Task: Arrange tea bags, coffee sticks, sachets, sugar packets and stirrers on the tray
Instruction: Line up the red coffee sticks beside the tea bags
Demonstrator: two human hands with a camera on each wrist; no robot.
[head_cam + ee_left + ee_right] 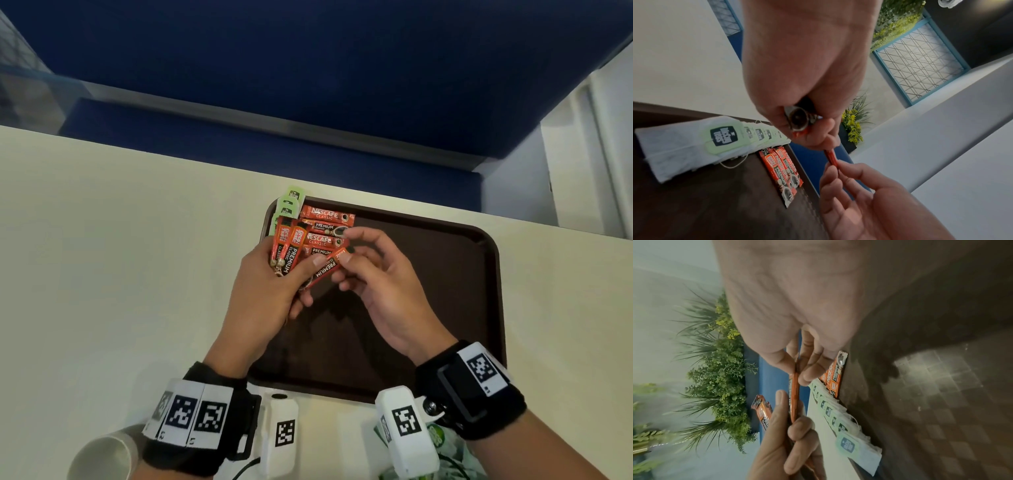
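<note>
Nearest, the right hand [373, 274] pinches the far tip of one stick [328, 268] between thumb and forefinger. Its long axis runs diagonally from that pinch down-left to the left hand [274, 284], whose curled fingers clamp its other end along with a bundle [287, 248] of upright sticks. Just beyond, a row [325, 231] lies crosswise on the tray [445, 274]. Farthest, tea bags [289, 205] overlap the tray's far-left corner. Judged: the right hand is nearer the row.

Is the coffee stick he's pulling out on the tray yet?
No. The coffee stick is pinched between left hand and right hand.
</note>
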